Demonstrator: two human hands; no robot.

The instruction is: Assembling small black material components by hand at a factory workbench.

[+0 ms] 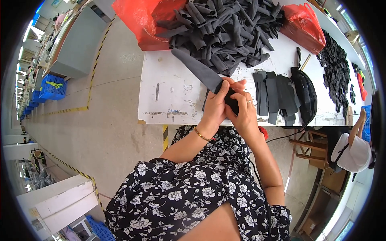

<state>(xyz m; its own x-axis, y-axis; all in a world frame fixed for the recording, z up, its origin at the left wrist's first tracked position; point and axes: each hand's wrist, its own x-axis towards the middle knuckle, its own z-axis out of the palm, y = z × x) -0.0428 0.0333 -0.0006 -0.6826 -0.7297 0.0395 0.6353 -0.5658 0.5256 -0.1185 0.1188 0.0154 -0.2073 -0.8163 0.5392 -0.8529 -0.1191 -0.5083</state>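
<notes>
Over the near edge of a white table (161, 86), my two hands meet on a long dark grey fabric sleeve (196, 69). Its rounded end points up and to the left. My left hand (214, 106) grips its lower part, thumb along the top. Curled around the darker lower end is my right hand (244, 113); exactly how the fabric lies between the fingers is partly hidden. Beyond them spreads a heap of similar dark rolled fabric pieces (225, 34). Flat dark strips (275, 94) lie in overlapping stacks right of my hands, beside a black bundle (304, 96).
Red plastic bags stand left (140, 26) and right (303, 26) of the heap. Farther right are many small black pieces (334, 66) and another person (353, 150). A wooden stool (309, 143) is below the table's right side. Blue crates (52, 88) line the left.
</notes>
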